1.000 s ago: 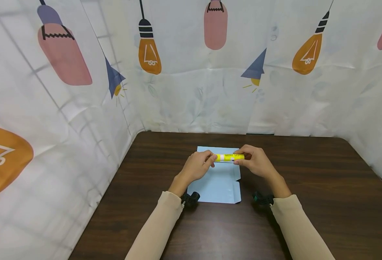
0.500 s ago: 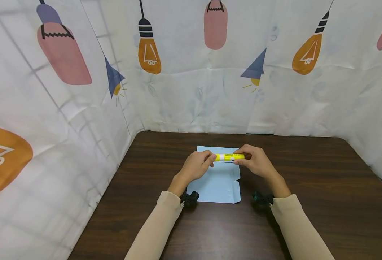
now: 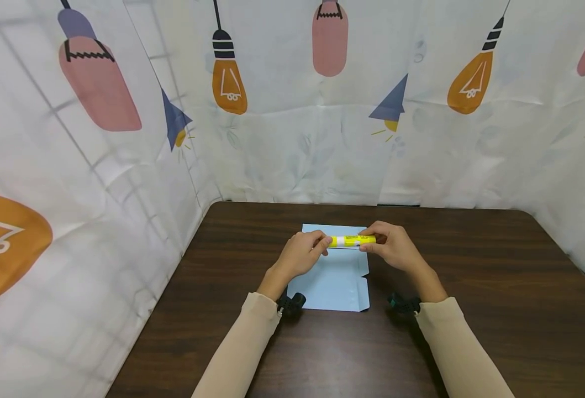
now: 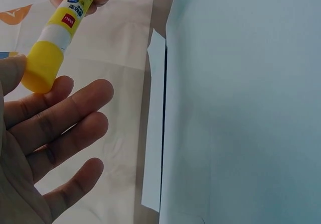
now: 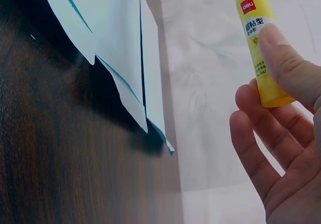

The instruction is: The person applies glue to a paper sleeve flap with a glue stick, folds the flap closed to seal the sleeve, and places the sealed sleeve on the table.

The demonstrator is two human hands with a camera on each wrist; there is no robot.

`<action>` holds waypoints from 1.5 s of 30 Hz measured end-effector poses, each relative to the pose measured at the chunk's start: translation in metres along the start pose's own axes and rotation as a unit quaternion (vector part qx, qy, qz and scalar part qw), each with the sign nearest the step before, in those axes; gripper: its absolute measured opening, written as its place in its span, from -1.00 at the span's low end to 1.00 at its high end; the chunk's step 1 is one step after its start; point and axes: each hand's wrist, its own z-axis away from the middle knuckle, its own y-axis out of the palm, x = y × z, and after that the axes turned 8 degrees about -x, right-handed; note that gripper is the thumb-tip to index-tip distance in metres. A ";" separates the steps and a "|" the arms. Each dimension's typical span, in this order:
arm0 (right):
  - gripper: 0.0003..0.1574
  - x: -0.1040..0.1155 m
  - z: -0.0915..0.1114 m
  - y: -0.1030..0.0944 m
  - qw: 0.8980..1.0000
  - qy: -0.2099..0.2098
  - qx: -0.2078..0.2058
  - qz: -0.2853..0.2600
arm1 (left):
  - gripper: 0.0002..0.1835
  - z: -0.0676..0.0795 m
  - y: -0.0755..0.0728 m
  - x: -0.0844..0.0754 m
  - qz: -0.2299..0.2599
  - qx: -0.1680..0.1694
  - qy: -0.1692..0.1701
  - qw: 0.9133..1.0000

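Note:
A yellow glue stick (image 3: 353, 241) with a white band and a small red label lies level between my hands, above the sheet. My left hand (image 3: 299, 253) pinches its yellow cap (image 4: 43, 66) between thumb and forefinger, the other fingers spread loosely. At the opposite end, my right hand (image 3: 393, 247) grips the yellow body with thumb and fingers. Below them rests a light blue cut paper piece (image 3: 329, 282) with fold lines and flaps along its right side. In the right wrist view, paper flaps (image 5: 120, 83) stand slightly raised from the table. My left hand covers part of the paper's left edge.
The dark wood table (image 3: 471, 265) extends around the paper on all sides. A white curtain (image 3: 297, 143) printed with lamps hangs behind the table and along its left and right sides. Both wrists wear dark camera bands.
My right hand, with its end of the glue stick, has shifted very slightly to the right. The left hand and the paper look the same.

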 end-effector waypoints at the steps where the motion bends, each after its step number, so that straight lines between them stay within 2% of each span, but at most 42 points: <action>1: -0.66 0.000 0.000 0.000 1.000 0.000 0.000 0.001 | -0.53 0.000 0.000 0.000 0.001 0.000 0.001 1.000; 33: -0.67 -0.005 0.003 -0.006 1.000 0.007 -0.002 -0.003 | -0.55 0.002 -0.004 0.002 0.003 -0.005 -0.020 1.000; 40: -0.66 -0.005 0.002 -0.005 1.000 0.010 -0.011 0.000 | -0.61 0.000 -0.007 0.005 -0.004 -0.025 -0.020 0.999; 45: -0.64 -0.006 0.001 -0.006 0.999 0.012 -0.025 0.024 | -0.65 -0.001 -0.010 0.004 -0.001 -0.032 -0.022 0.999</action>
